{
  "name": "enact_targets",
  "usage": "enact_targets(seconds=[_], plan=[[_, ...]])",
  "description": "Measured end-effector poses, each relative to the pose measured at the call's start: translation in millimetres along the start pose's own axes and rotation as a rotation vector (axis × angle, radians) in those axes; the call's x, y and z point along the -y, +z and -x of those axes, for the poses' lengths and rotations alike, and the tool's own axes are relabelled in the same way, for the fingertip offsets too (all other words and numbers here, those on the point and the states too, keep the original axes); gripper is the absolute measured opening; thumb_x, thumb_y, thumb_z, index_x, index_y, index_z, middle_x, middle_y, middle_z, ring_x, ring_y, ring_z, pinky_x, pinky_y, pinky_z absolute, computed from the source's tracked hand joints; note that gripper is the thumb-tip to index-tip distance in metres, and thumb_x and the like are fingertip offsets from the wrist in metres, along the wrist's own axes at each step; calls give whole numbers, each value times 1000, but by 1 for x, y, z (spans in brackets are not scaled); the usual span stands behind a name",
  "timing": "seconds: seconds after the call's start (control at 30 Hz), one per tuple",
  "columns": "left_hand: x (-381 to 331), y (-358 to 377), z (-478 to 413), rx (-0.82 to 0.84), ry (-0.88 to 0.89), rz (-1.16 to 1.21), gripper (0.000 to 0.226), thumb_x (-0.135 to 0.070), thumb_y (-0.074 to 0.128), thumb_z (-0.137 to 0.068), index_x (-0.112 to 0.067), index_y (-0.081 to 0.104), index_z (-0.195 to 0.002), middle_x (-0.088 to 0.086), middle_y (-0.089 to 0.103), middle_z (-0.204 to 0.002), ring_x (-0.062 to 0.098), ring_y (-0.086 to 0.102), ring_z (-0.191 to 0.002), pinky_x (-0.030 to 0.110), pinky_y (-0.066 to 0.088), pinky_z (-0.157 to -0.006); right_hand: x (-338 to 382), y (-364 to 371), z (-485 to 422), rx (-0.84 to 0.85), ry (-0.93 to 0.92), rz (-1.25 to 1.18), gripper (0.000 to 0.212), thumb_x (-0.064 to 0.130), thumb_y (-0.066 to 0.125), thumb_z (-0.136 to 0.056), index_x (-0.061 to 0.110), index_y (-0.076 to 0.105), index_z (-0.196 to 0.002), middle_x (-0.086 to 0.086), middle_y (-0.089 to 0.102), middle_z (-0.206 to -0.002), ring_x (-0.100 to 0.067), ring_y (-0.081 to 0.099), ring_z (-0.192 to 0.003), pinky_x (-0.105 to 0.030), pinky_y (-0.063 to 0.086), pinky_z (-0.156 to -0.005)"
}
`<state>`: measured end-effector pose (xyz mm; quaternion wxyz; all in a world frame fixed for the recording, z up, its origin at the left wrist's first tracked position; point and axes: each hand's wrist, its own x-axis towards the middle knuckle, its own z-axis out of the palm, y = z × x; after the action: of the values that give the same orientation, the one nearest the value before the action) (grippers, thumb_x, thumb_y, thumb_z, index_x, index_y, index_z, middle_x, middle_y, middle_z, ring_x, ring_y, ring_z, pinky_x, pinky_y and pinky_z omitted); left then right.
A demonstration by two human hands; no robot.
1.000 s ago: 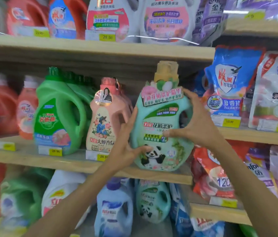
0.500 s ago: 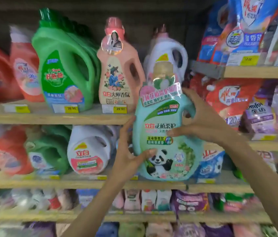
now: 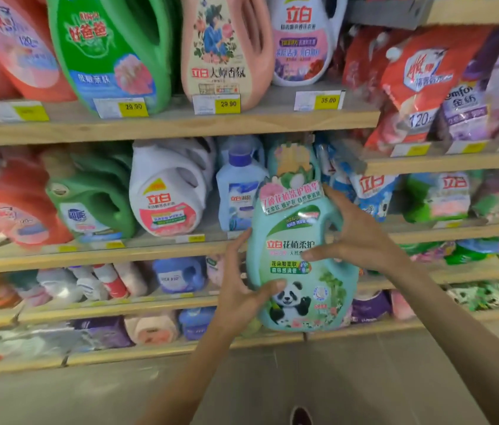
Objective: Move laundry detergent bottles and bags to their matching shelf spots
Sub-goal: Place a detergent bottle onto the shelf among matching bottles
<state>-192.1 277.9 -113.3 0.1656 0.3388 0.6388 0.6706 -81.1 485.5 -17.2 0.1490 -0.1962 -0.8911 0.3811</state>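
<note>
Both hands, left hand [image 3: 242,299] and right hand [image 3: 355,237], clamp the teal panda bottle [image 3: 297,259] reading 立白 花植柔护, now carried lower, past the 35.00 tag [image 3: 319,100].

Teal bottle [image 3: 299,259] with panda print; green bottle [image 3: 110,50]; pink bottle [image 3: 226,47].

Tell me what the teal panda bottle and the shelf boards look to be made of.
The teal bottle is likely moulded plastic: smooth, slightly glossy, with a handle shaped into the body and a printed label. The shelf boards look like pale wood or wood-look laminate, matte, with grain lines along the front edge.
</note>
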Motion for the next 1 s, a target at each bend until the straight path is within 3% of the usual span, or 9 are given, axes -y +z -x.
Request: enact_targets(seconds=[0.1, 0.27, 0.4, 0.57, 0.63, 0.73, 0.9, 1.0], plan=[[14, -3, 14, 1, -13, -16, 93, -16, 89, -71, -26, 35, -146, 4, 53, -138, 18, 60, -123, 36, 58, -90, -13, 19, 11, -30, 37, 54, 129, 60, 93, -43, 48, 25, -151, 7, 49, -136, -17, 42, -121, -37, 45, -95], [27, -4, 19, 31, -23, 22, 87, -2, 86, -73, -19, 37, -143, -3, 55, -138, 18, 60, -124, 36, 58, -89, -26, 35, 15, -24, 47, 50, 126, 60, 94, -43, 48, 28, -150, 10, 58, -128, -19, 47, -120, -38, 47, -92], [36, 0, 10, 37, -44, 19, 87, -6, 87, -73, -25, 38, -141, -7, 55, -136, 16, 58, -125, 33, 57, -91, -34, 35, 9, -57, 81, 64, 124, 44, 97, -48, 43, 28, -151, 4, 51, -128, -17, 39, -119, -29, 39, -79], [56, 15, -24, -7, -124, -11, 80, -22, 87, -73, -45, 40, -133, 0, 56, -132, 19, 59, -122, 45, 58, -93, -45, 32, -15, -81, 139, 28, 125, 33, 99, -46, 39, 28, -148, -2, 40, -127, -20, 44, -115, -37, 45, -95], [62, 23, -42, -5, -136, 1, 81, -20, 87, -74, -40, 40, -137, 2, 58, -129, 19, 61, -119, 42, 59, -90, -53, 25, -32, -77, 135, 12, 126, 32, 99, -47, 38, 27, -149, -2, 38, -128, -21, 43, -117, -38, 44, -98], [72, 36, -72, 4, -131, 18, 82, -6, 85, -77, -27, 38, -141, 0, 56, -133, 16, 59, -120, 35, 59, -89, -70, 12, -59, -56, 137, 7, 126, 31, 99, -49, 33, 25, -150, -3, 37, -135, -16, 40, -118, -32, 40, -93], [84, 56, -130, -8, -123, -60, 82, -17, 87, -75, -43, 39, -135, -1, 58, -132, 16, 61, -118, 45, 59, -90, -105, -5, -108, -74, 103, -9, 124, 35, 99, -50, 31, 25, -149, -2, 36, -145, -18, 35, -132, -30, 34, -94], [94, 69, -158, -31, -103, -97, 83, -24, 87, -72, -45, 38, -136, 0, 58, -132, 19, 61, -118, 51, 57, -90, -117, -15, -134, -61, 69, -13, 120, 31, 98, -52, 31, 26, -148, 3, 33, -142, -13, 35, -126, -26, 33, -95]])
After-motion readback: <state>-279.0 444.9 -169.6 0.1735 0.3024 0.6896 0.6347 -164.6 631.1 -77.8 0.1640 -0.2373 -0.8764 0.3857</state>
